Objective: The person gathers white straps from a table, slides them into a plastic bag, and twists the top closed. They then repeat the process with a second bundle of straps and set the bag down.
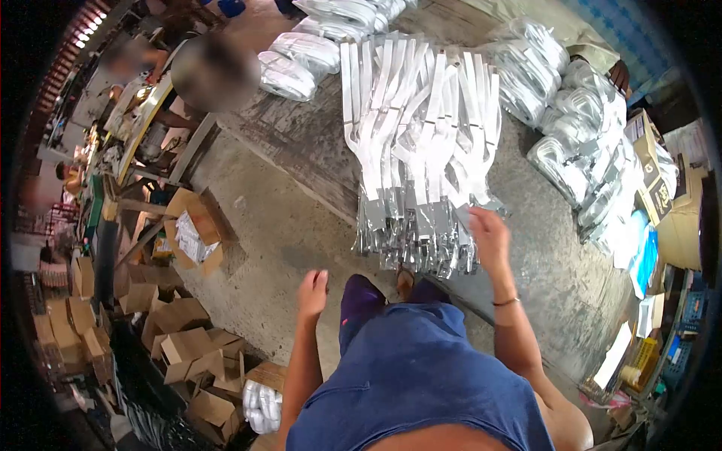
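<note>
A broad pile of white straps in clear plastic sleeves lies in front of me, its grey-tagged ends hanging toward my legs. My right hand, with a bangle on the wrist, is at the pile's lower right edge, beside the grey tags. Its fingers are bent; whether they grip a sleeve is too small to tell. My left hand hangs in the air left of my legs, away from the pile, fingers curled together and nothing visible in them.
Bagged white bundles lie at the upper left, and more at the right. Open cardboard boxes crowd the lower left. An open carton holds white packets. Other people sit at a bench at the far left.
</note>
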A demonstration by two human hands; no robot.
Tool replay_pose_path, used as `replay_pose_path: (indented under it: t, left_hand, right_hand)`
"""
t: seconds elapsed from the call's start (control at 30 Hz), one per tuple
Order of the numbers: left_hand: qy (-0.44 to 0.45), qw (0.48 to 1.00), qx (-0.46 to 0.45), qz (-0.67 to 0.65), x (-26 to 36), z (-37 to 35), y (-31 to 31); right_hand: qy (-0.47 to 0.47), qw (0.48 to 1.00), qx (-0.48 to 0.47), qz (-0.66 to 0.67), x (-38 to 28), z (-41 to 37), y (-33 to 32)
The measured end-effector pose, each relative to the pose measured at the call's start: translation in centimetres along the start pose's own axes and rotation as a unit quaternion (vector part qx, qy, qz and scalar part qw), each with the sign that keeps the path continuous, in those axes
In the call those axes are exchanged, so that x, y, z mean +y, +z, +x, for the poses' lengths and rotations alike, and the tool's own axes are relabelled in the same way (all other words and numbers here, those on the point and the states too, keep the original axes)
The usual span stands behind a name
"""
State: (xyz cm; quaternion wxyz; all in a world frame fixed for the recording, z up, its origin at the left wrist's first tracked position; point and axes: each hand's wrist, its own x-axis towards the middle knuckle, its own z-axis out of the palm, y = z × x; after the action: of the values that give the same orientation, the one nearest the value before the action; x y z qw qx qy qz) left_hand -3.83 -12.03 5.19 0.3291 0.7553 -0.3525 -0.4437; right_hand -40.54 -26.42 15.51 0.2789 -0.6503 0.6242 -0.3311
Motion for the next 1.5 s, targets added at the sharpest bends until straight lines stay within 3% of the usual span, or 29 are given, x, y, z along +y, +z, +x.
replay_pose_path:
  t: [0.03, 0.1, 0.13, 0.27, 0.33, 0.4, 0.47, 0.53, 0.6, 0.67, 0.73, 0.77, 0.8, 0.83, 0.87, 0.97, 1.1, 1.23, 1.3, 1.33, 1.4, 1.43, 1.5]
  left_hand:
    - [0.015, 0.999, -0.01, -0.039, 3.8, 0.1, -0.3]
    - [0.077, 0.995, -0.033, -0.061, 4.8, 2.2, -0.4]
    - [0.076, 0.994, -0.047, -0.056, 6.3, 3.3, -0.1]
    - [0.045, 0.98, -0.182, -0.072, 9.7, 8.4, -1.4]
    - [0.017, 0.964, -0.23, -0.134, 10.0, 11.6, -1.6]
    - [-0.017, 0.962, -0.245, -0.119, 10.9, 14.4, -1.8]
    - [-0.034, 0.951, -0.275, -0.136, 11.7, 16.1, -1.6]
    - [-0.041, 0.943, -0.29, -0.158, 12.3, 17.4, -0.9]
    - [-0.053, 0.93, -0.318, -0.175, 12.7, 18.4, -0.4]
    - [-0.062, 0.921, -0.337, -0.185, 12.8, 19.5, 0.4]
    - [-0.073, 0.861, -0.397, -0.309, 13.6, 20.1, 1.3]
    - [-0.07, 0.863, -0.394, -0.31, 14.2, 20.3, 1.9]
    - [-0.104, 0.827, -0.397, -0.384, 15.2, 20.2, 2.3]
    - [-0.138, 0.785, -0.398, -0.454, 16.0, 20.2, 2.5]
    - [-0.135, 0.787, -0.398, -0.452, 16.6, 20.1, 2.6]
    - [-0.093, 0.744, -0.423, -0.509, 17.1, 20.5, 3.6]
    - [-0.111, 0.712, -0.428, -0.545, 18.3, 19.9, 3.5]
    - [-0.102, 0.704, -0.451, -0.539, 18.7, 19.9, 3.1]
    - [-0.1, 0.696, -0.462, -0.541, 18.8, 20.2, 3.1]
    - [-0.1, 0.698, -0.461, -0.538, 18.7, 20.6, 3.0]
    - [-0.038, 0.735, -0.456, -0.501, 18.5, 21.5, 2.5]
    - [-0.046, 0.707, -0.465, -0.531, 19.4, 21.3, 1.5]
    - [-0.016, 0.68, -0.482, -0.552, 21.0, 21.4, -1.1]
  right_hand:
    - [-0.022, 0.999, -0.028, 0.001, -2.1, 0.3, 3.0]
    - [-0.065, 0.995, -0.066, 0.029, -6.0, 0.7, 8.7]
    - [-0.039, 0.996, -0.048, 0.071, -7.7, 1.4, 11.0]
    - [0.02, 0.999, -0.012, -0.024, -8.3, 3.3, 19.1]
    - [0.06, 0.985, -0.021, -0.16, -8.5, 4.5, 21.0]
    - [0.122, 0.977, -0.028, -0.17, -8.4, 5.3, 22.0]
    - [0.143, 0.975, -0.001, -0.168, -7.8, 5.2, 22.5]
    - [0.141, 0.979, -0.031, -0.145, -7.6, 5.7, 22.7]
    - [0.156, 0.982, -0.015, -0.105, -8.3, 5.8, 22.6]
    - [0.196, 0.977, -0.076, 0.037, -9.5, 5.9, 21.6]
    - [0.182, 0.977, -0.08, 0.069, -11.2, 5.8, 20.9]
    - [0.231, 0.947, -0.086, 0.207, -11.9, 5.7, 20.7]
    - [0.275, 0.895, -0.091, 0.34, -12.2, 5.5, 20.6]
    - [0.274, 0.878, -0.106, 0.377, -12.1, 5.3, 20.5]
    - [0.271, 0.878, -0.106, 0.379, -12.0, 5.1, 20.6]
    - [0.335, 0.768, -0.114, 0.533, -11.0, 3.7, 21.7]
    - [0.33, 0.706, -0.118, 0.616, -11.5, 2.9, 22.8]
    - [0.358, 0.698, -0.107, 0.61, -10.3, 2.5, 24.2]
    - [0.357, 0.757, -0.12, 0.534, -10.4, 2.8, 24.0]
    - [0.356, 0.755, -0.121, 0.537, -10.8, 3.0, 23.9]
    - [0.324, 0.843, -0.126, 0.411, -11.8, 3.2, 23.2]
    - [0.324, 0.842, -0.124, 0.413, -12.3, 3.2, 23.0]
    - [0.184, 0.934, -0.116, 0.283, -13.1, 2.8, 22.6]
